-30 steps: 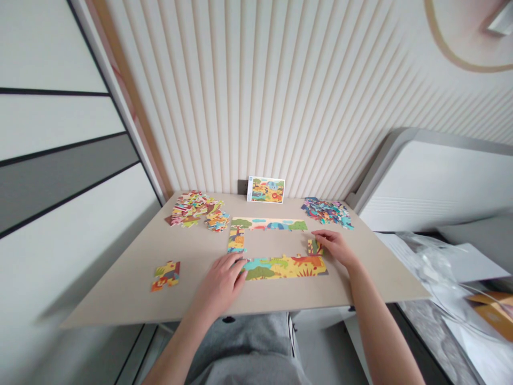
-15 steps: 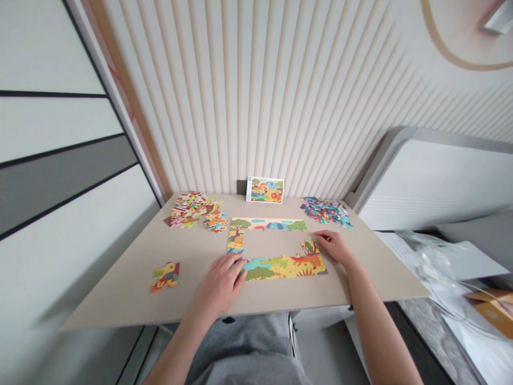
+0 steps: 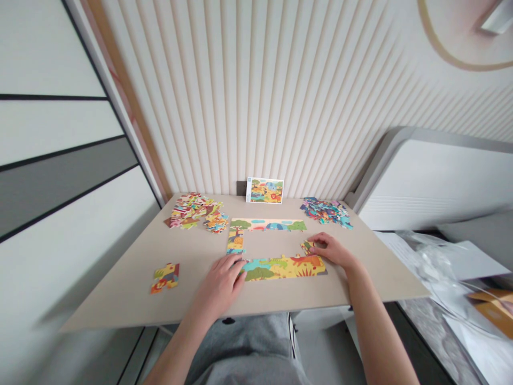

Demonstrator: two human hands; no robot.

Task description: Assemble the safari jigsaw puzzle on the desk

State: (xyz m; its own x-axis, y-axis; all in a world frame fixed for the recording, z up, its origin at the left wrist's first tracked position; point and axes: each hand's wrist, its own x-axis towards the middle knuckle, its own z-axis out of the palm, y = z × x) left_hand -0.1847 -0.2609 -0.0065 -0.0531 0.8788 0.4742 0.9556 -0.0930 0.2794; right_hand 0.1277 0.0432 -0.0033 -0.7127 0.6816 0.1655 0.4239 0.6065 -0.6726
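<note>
A jigsaw puzzle frame (image 3: 280,267) lies on the table, with its top, left and bottom strips joined around a bare middle. My right hand (image 3: 331,249) is at its right side, fingers and thumb closed on a yellow-green puzzle piece (image 3: 306,247) just above the bottom strip. Part of that piece is hidden under the fingers. Over the lower left corner rests my left hand (image 3: 224,275), its fingers stretched out and lying on the puzzle's edge. A small joined cluster of pieces (image 3: 165,278) with a lion lies apart on the left.
Loose puzzle pieces (image 3: 192,209) are heaped at the table's back left. Another heap of bluish pieces (image 3: 326,211) is at the back right. A picture card (image 3: 264,190) of the animal scene leans against the ribbed wall (image 3: 260,96). The table (image 3: 192,248) ends close to my body.
My right hand has come down and slightly left, from beside the yellow-green piece onto it, and its fingers have closed there. My left hand stays in place.
</note>
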